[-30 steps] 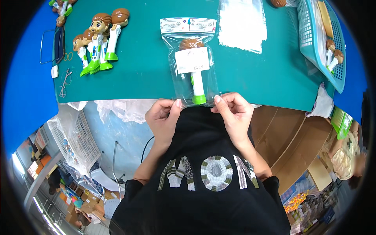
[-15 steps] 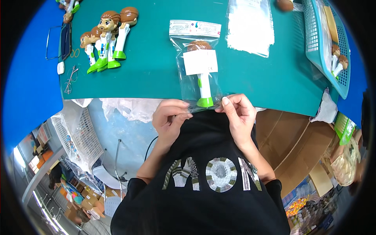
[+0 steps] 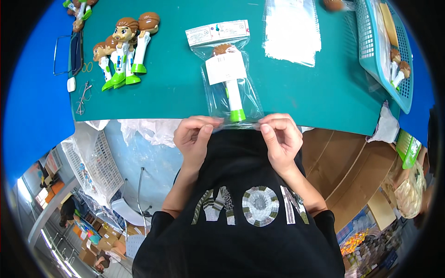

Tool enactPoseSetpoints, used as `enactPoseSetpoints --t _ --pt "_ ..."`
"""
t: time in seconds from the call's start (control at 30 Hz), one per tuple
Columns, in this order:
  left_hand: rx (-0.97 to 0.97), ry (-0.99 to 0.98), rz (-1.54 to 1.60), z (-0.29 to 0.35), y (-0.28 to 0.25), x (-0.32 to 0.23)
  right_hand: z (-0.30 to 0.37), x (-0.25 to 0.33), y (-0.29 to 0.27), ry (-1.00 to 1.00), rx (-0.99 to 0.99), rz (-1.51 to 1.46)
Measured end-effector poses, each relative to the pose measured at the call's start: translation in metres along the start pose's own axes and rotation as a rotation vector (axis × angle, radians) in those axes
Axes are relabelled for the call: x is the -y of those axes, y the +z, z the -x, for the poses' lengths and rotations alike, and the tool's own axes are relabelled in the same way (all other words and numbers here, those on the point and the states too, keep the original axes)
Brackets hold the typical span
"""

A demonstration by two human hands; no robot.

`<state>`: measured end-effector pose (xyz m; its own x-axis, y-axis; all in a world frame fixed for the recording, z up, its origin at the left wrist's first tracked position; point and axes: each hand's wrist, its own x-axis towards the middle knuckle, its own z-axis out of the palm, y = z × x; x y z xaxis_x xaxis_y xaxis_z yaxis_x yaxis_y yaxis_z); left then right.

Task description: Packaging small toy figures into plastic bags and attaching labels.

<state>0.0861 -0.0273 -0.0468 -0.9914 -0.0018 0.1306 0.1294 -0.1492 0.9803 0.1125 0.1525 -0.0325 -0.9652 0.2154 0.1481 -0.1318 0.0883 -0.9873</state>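
Observation:
A clear plastic bag (image 3: 254, 95) with a white printed header lies on the green tabletop at its near edge. Inside it is a toy figure (image 3: 235, 98) with brown hair, a white body and a green base; a white label covers its upper part. My left hand (image 3: 194, 139) pinches the near left corner of the bag between thumb and fingers. At the near right corner, my right hand (image 3: 282, 139) pinches the bag's edge in the same way. The near edge of the bag is stretched between both hands, just past the figure's green base.
Several unbagged toy figures (image 3: 124, 55) stand grouped at the left of the green table (image 3: 171, 88). A stack of clear bags (image 3: 293, 34) lies at the back right. A light blue basket (image 3: 371, 51) with figures stands at the right edge. Eyeglasses (image 3: 83, 97) rest on the left.
The bag has shifted slightly left and its header end now tilts left. My hands have moved a little farther apart, with the near edge drawn straighter between them.

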Motion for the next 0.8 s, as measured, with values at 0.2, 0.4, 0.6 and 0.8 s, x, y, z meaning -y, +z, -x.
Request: enactPoseSetpoints --t 0.2,0.4,0.6,0.8 --pt "-0.081 -0.159 -0.074 0.007 0.006 -0.005 -0.001 -0.001 0.006 0.259 -0.066 -0.152" --pt "-0.105 -0.191 -0.175 0.009 0.01 -0.006 -0.002 0.001 0.009 0.319 -0.096 -0.141" --pt "-0.147 -0.303 -0.373 0.003 0.018 -0.015 -0.015 0.005 0.007 0.3 0.011 0.151" --pt "-0.117 -0.348 -0.467 -0.004 0.024 -0.015 -0.031 0.02 0.008 0.259 0.06 0.321"
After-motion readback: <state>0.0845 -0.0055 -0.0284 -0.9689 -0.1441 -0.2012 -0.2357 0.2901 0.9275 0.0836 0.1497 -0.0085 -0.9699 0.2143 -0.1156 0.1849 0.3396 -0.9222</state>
